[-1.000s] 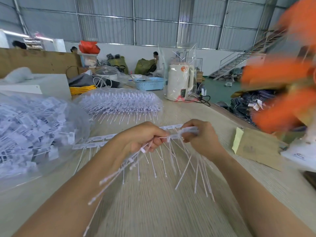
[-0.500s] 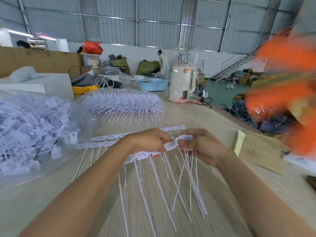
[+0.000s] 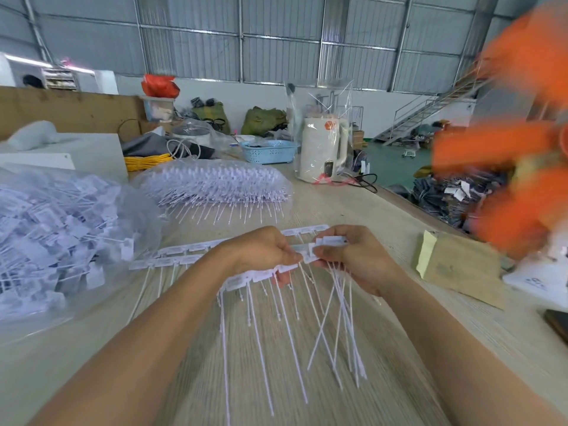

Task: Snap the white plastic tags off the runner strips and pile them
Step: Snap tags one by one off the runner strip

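Left grip (image 3: 264,250) pinches the runner strip (image 3: 246,276) closed while the right grip (image 3: 347,256), just beside it, clamps loosened tags (image 3: 333,241), probably bracing each snap above the tabletop (image 3: 307,207).

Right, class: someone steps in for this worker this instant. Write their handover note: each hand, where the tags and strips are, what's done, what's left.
Left hand: holds the runner strip, tags still hanging from it.
Right hand: pinches a bunch of snapped-off tags, tails dangling.
Done: a bag of loose tags sits far left.
Left: finish this strip, then the two strips on the table and the bagged stack of strips behind them.
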